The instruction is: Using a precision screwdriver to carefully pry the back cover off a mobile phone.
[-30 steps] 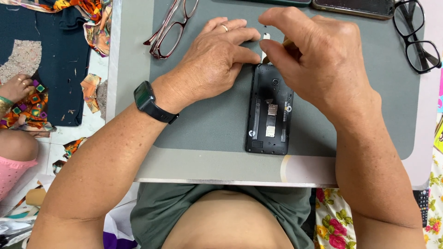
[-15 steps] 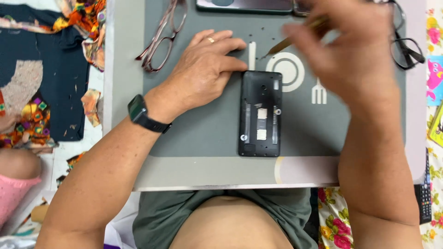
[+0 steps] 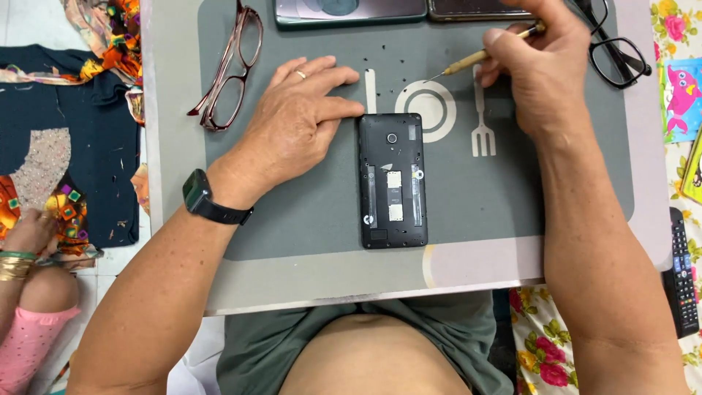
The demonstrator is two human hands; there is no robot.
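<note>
A black phone with its back cover off point(image 3: 393, 180) lies face down on a grey mat point(image 3: 307, 212). My left hand point(image 3: 296, 121) rests flat on the mat, fingertips touching the phone's upper left corner. A dark watch point(image 3: 205, 199) is on that wrist. My right hand point(image 3: 545, 69) is raised at the upper right of the phone and holds a thin wooden-handled screwdriver point(image 3: 479, 56), its tip pointing left above the mat's white circle print. Tiny dark screws point(image 3: 398, 62) are scattered on the mat above the phone.
Red-framed glasses point(image 3: 230, 69) lie at the mat's upper left, black-framed glasses point(image 3: 618, 51) at its upper right. Two flat devices point(image 3: 351, 11) sit along the far edge. A remote control point(image 3: 681, 271) lies at the right. Another person's hand point(image 3: 29, 234) works on dark fabric at the left.
My right hand has lifted off the phone's top edge and moved up and right with the screwdriver. My left hand stays beside the phone.
</note>
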